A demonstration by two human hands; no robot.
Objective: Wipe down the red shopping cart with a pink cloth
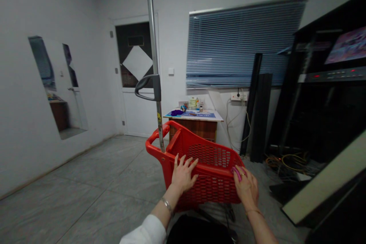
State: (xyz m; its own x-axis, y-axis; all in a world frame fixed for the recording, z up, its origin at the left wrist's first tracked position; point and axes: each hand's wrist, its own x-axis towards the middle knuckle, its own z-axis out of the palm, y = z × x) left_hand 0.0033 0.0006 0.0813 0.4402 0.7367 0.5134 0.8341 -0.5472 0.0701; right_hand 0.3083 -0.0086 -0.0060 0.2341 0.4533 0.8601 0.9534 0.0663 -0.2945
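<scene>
In front of me stands a red plastic shopping cart (211, 169) with slotted sides. My left hand (183, 171) lies at its near rim, fingers spread, nothing held in them. At the cart's right end, my right hand (247, 187) presses a pink cloth (238, 172) against the rim, its fingers bent around it. Most of the cloth is hidden under those fingers. A grey metal pole (153, 34) with a dark grey loop handle (148, 87) rises beside the cart's push bar (153, 143).
A small wooden cabinet (194, 129) behind the cart bears a purple cloth (176, 113) and several small items. To the right are dark upright panels (261, 118), loose cables (291, 162), a rack with a screen (347, 45) and a leaning pale board (323, 183). A mirror (60, 91) hangs left.
</scene>
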